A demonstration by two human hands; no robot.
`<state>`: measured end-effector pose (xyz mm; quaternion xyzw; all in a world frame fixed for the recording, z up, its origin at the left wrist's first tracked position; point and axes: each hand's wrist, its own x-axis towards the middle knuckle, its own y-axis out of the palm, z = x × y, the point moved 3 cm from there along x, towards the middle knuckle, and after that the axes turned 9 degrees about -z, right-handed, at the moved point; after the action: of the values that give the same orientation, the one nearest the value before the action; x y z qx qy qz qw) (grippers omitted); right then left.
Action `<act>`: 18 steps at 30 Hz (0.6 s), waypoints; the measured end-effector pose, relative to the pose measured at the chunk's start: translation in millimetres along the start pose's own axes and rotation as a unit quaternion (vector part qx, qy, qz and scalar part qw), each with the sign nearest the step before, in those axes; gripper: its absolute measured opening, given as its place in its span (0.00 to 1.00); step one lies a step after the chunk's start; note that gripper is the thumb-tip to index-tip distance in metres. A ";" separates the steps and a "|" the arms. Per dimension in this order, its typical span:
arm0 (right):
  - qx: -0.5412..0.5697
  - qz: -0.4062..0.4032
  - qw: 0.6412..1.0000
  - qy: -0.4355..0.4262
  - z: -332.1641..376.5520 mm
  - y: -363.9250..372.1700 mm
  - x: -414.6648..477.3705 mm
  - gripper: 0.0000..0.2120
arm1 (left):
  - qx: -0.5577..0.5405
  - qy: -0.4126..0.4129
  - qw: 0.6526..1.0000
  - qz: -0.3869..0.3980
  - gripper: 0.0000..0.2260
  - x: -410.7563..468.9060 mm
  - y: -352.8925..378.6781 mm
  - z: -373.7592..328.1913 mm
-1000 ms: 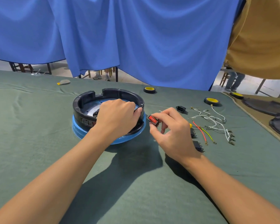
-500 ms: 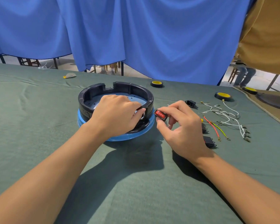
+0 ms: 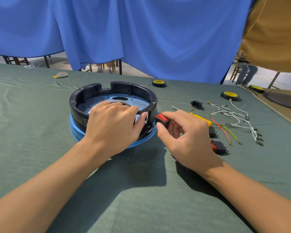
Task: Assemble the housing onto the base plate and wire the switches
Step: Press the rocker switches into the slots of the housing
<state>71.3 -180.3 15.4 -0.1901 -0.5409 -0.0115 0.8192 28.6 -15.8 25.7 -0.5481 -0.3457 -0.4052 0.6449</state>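
The right hand (image 3: 186,137), pinching the red switch (image 3: 162,119) between thumb and fingers, has closed the gap. The switch now sits just beside the wall slot of the housing (image 3: 84,96), at four o'clock on the ring. The left hand (image 3: 112,126) grips that rim, steadying it on the blue base plate (image 3: 74,130) — pressing in looks next.

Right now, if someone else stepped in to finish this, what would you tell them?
Left-hand grip holds the black housing by its near wall.
Right-hand grip pinches a red switch just outside the wall's opening.
Done: housing sits on the blue base plate.
To do: seat this switch, then the spare switches and the socket; the loose wires lie unconnected on the cloth to the right.
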 end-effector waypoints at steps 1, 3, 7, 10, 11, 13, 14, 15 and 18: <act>0.013 0.015 1.000 0.016 -0.7 1.6 0.0 0.05 | -0.008 -0.003 1.000 -0.008 0.18 -0.6 -0.1 0.8; 0.036 0.040 0.997 0.061 -3.8 4.6 0.5 0.08 | -0.042 0.006 0.998 -0.038 0.14 0.8 -3.2 1.4; 0.076 0.030 0.987 0.136 -9.7 2.8 2.9 0.11 | -0.138 0.086 0.984 -0.074 0.08 3.8 -10.3 -8.9; 0.112 0.037 0.979 0.165 -7.9 1.0 3.6 0.12 | -0.148 0.109 0.980 -0.072 0.07 3.1 -12.0 -16.9; 0.123 0.036 0.977 0.172 -7.3 0.3 4.1 0.12 | -0.151 0.112 0.979 -0.075 0.07 2.7 -12.6 -18.3; 0.150 0.031 0.969 0.194 -7.1 -0.7 5.5 0.11 | -0.162 0.115 0.977 -0.084 0.08 2.4 -14.7 -19.8; 0.167 0.033 0.964 0.205 -7.0 -0.6 6.2 0.11 | -0.166 0.113 0.975 -0.091 0.09 2.2 -15.8 -20.5; 0.185 0.039 0.958 0.215 -6.6 -0.3 6.7 0.11 | -0.166 0.107 0.975 -0.100 0.10 1.7 -16.9 -21.3; 0.254 0.049 0.934 0.246 -3.6 1.0 6.2 0.13 | -0.161 0.081 0.974 -0.138 0.11 0.6 -20.0 -25.0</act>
<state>77.2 -179.4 19.4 0.0067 -0.2973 0.1195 0.9472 10.9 -42.0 30.7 -0.5570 -0.2952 -0.5837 0.5117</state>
